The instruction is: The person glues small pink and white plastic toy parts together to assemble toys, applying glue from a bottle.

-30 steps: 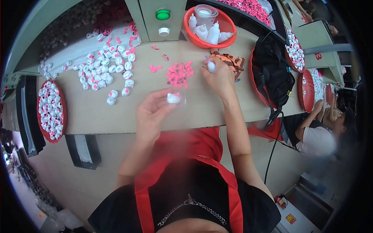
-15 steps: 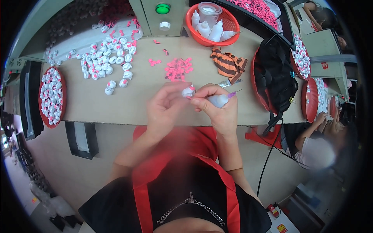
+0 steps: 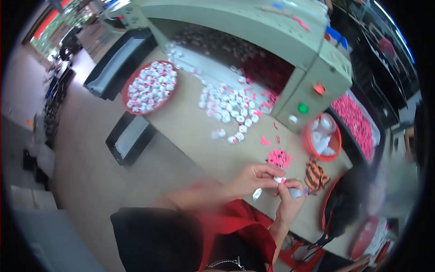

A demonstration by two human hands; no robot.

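Between the fingertips of my left hand (image 3: 259, 177) is a small white round piece with pink on it (image 3: 280, 180). My right hand (image 3: 290, 206) is closed around a small squeeze bottle (image 3: 295, 193) with a purple needle tip, and its thumb and forefinger meet at the white piece. Beyond the hands lies a pile of small pink pieces (image 3: 279, 158). Several white pieces with pink parts (image 3: 233, 109) are scattered farther off on the table. An orange and brown striped cloth (image 3: 316, 176) lies right of my hands.
A red bowl of white pieces (image 3: 127, 97) stands at the table's left. Black trays (image 3: 108, 144) flank it. The pale green machine (image 3: 290, 97) has a dark opening at the back. An orange basket (image 3: 336, 154) holds white bottles. A black bag (image 3: 344, 199) sits in a red bowl at right.
The view has swung left and tilted, so the table and my hands appear farther right and lower. Both hands keep hold of the white piece and the bottle.
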